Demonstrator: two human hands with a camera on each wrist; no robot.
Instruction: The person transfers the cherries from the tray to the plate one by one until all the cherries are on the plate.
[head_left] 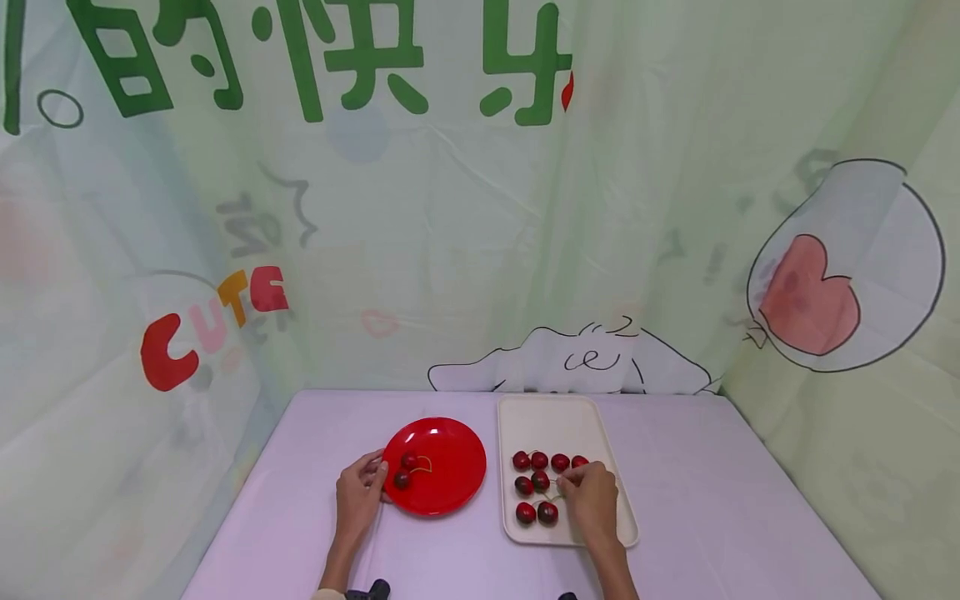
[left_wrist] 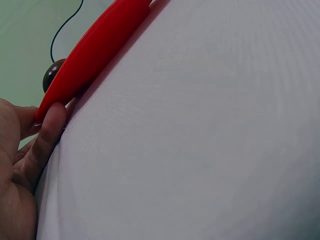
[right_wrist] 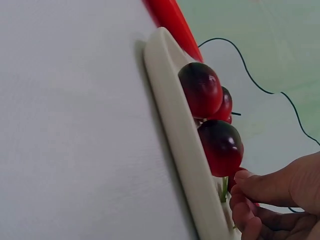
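Note:
My left hand [head_left: 358, 492] grips the left rim of a round red plate [head_left: 453, 467], and in the left wrist view its thumb and fingers [left_wrist: 52, 122] pinch the plate's edge. Two dark red cherries [head_left: 405, 471] with joined stems lie on that plate. Over the right part of a cream tray [head_left: 547, 421], my right hand [head_left: 594, 500] pinches a cherry's thin stem between thumb and fingertips. Several cherries [head_left: 540, 481] stand in rows to its left, and one cherry [head_left: 579, 462] is partly covered by the hand. Large cherries [right_wrist: 221, 147] show close to the fingertips in the right wrist view.
A pale lilac cloth covers the table [head_left: 697, 467]. The tray stands just right of the plate, with a small gap between. Printed curtains [head_left: 480, 250] hang behind and on both sides of the table.

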